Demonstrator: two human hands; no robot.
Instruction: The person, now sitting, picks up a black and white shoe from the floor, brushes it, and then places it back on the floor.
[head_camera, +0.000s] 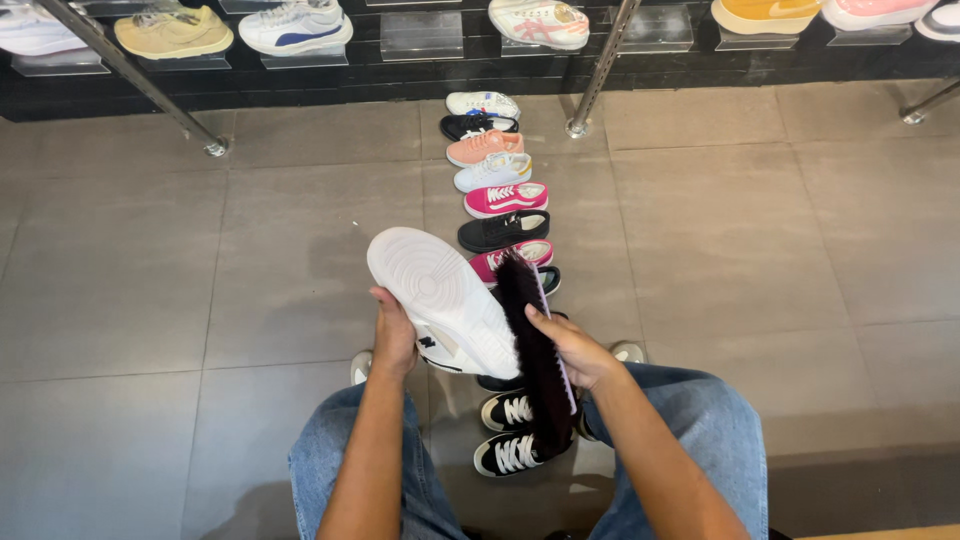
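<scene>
My left hand (393, 335) grips a white sneaker (440, 295) turned sole-up, its toe pointing away to the upper left. My right hand (570, 345) holds a long brush (535, 350) with dark bristles and a pale handle, laid against the sneaker's right edge. Both hands are above my knees in blue jeans (700, 420).
A row of single shoes (497, 172) runs along the grey tiled floor from my feet to the wall: white, black, peach, pink ones and black-and-white sneakers (510, 450) nearest me. Shelves with displayed shoes (295, 25) line the back. Slanted metal posts (598, 70) stand on the floor.
</scene>
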